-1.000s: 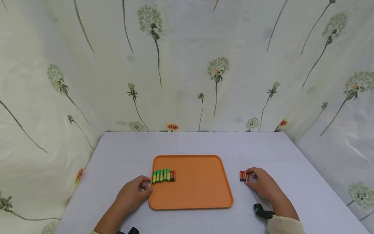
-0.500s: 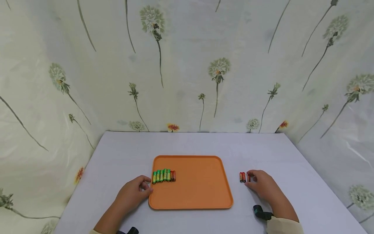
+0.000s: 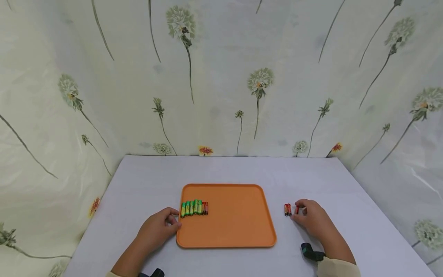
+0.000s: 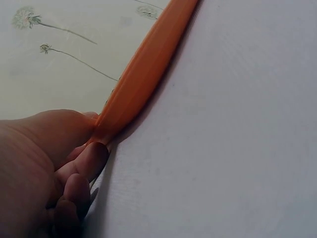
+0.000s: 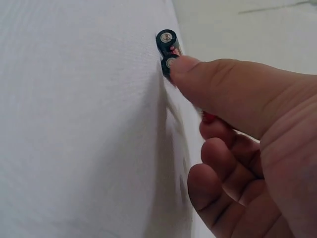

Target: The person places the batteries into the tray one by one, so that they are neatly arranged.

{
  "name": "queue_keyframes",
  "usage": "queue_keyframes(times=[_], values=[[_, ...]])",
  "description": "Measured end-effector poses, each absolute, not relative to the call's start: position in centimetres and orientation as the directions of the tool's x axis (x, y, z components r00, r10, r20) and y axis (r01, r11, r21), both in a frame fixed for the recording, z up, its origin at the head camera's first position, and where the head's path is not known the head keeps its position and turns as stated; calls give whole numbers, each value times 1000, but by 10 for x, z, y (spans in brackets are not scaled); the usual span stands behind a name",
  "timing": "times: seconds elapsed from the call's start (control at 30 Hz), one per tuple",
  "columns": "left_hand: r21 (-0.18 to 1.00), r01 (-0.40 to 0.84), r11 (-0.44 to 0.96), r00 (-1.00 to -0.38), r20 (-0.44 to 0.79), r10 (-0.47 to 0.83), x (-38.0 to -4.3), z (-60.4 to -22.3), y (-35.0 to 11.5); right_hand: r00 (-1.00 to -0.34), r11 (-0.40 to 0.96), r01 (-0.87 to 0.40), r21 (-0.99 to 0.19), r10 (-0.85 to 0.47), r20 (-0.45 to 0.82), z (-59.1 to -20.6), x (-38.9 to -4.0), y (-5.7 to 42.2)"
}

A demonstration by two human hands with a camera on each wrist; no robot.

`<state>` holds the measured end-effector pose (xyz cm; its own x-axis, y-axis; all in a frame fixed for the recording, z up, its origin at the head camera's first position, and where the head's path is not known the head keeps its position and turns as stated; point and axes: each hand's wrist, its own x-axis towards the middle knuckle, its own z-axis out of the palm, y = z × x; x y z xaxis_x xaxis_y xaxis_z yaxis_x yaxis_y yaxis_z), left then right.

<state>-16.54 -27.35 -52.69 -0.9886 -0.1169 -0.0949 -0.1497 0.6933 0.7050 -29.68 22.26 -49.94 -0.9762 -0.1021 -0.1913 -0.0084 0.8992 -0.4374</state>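
Observation:
My left hand [image 3: 157, 229] pinches the left rim of an orange tray [image 3: 238, 223]. In the left wrist view, thumb and fingers meet on the edge of the tray [image 4: 143, 74]. Inside the tray at its left, several green batteries [image 3: 191, 207] lie in a row, with two slimmer red batteries [image 3: 205, 208] at the right end. On the table right of the tray, my right hand [image 3: 311, 217] pinches a red battery [image 3: 297, 209], mostly hidden by the fingers. Just left of it lie two red-and-black batteries [image 3: 288, 209] side by side, their ends visible in the right wrist view.
A white cloth covers the table [image 3: 228, 169]. Behind it and at both sides hangs a pale curtain [image 3: 214, 77] printed with dandelions. A black wrist device [image 3: 311, 252] sits on the right wrist.
The right hand has moved slightly right with the red battery, widening the gap to the other two. The left hand and tray stay where they were.

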Motion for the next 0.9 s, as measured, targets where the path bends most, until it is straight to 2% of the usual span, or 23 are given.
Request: queue_keyframes(times=[0.47, 0.9], values=[[712, -140, 689, -990, -84, -114, -166, -528, -274, -980, 882, 24, -470, -72, -185, -487, -294, 212], [713, -142, 686, -990, -92, -109, -165, -527, -273, -980, 866, -112, -487, -176, -88, -486, -291, 196]])
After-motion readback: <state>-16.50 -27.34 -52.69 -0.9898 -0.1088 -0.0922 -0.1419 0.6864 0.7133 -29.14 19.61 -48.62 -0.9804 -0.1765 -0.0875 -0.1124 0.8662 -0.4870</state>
